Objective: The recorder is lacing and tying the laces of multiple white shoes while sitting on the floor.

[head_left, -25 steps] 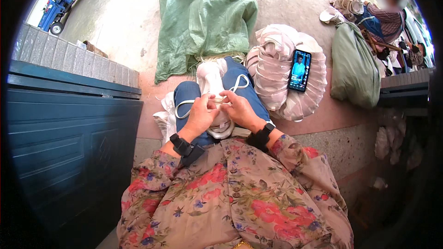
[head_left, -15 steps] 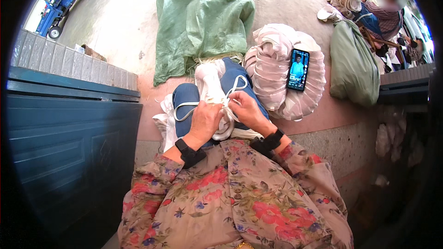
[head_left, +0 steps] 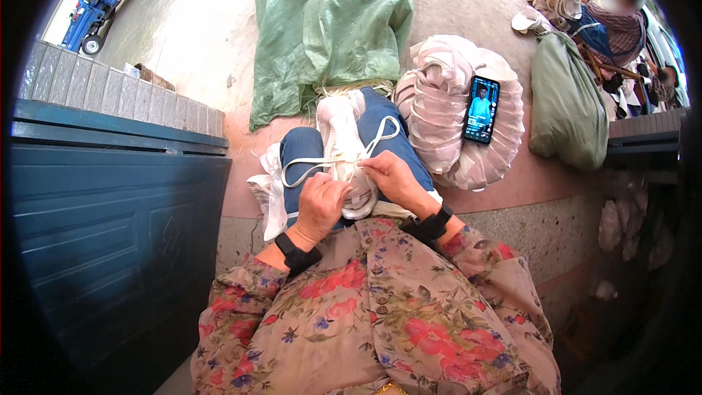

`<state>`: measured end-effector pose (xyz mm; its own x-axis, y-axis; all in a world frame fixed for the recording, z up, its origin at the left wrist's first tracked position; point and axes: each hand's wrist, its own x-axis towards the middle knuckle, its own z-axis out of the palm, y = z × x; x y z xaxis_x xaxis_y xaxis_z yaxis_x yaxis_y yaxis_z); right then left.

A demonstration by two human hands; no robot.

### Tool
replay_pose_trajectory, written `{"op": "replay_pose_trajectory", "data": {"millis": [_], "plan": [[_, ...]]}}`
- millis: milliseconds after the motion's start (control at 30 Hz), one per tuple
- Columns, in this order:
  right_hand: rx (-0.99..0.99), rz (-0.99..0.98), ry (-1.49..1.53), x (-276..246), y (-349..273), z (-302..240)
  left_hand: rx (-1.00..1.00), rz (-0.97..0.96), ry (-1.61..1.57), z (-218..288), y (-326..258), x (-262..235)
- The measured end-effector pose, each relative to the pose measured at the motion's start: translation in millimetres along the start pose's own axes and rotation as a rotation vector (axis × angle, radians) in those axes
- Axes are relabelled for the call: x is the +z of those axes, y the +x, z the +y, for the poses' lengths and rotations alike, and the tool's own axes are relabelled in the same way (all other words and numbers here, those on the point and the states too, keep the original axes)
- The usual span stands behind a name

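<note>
A white shoe upper [head_left: 341,128] lies lengthwise across my lap, between the knees of my blue trousers. A flat white shoelace [head_left: 296,163] runs through it and spreads in a loop to either side. My right hand [head_left: 395,178] pinches the lace at the middle of the upper. Against its near left side is my left hand [head_left: 320,205], fingers curled and thumb pressed to them; what they hold, if anything, is hidden. Both wrists carry black bands.
A large green sack [head_left: 329,29] lies ahead. To its right, a bundle of pale shoe uppers [head_left: 431,113] bears a lit phone [head_left: 481,110]. A full green bag [head_left: 564,99] stands farther right, near a seated person [head_left: 614,25]. A blue door panel [head_left: 110,249] flanks my left.
My left hand has drawn back toward me and slightly left, away from the lace crossing. My right hand stays at the lace. The whole view has shifted slightly.
</note>
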<state>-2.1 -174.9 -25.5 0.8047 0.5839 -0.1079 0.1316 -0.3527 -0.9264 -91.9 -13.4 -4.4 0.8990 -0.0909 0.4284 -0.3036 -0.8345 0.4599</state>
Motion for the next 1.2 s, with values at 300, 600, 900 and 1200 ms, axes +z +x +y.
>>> {"op": "replay_pose_trajectory", "data": {"millis": [300, 600, 900, 1200], "plan": [[-0.046, 0.068, -0.168, 9.9, -1.6, 2.3, -0.088, 0.035, -0.075, 3.2, 0.1, 0.2], [-0.096, 0.088, -0.139, 23.4, 7.5, 6.9, -0.061, 0.045, -0.086, 5.4, 4.9, -0.6], [-0.311, 0.147, -0.189, 26.9, 2.8, -2.1, -0.034, -0.019, -0.107, 6.5, 13.2, -2.4], [-0.069, 0.082, 0.050, 23.1, 8.8, -6.5, -0.173, -0.155, -0.093, -17.2, 29.4, -3.9]]}}
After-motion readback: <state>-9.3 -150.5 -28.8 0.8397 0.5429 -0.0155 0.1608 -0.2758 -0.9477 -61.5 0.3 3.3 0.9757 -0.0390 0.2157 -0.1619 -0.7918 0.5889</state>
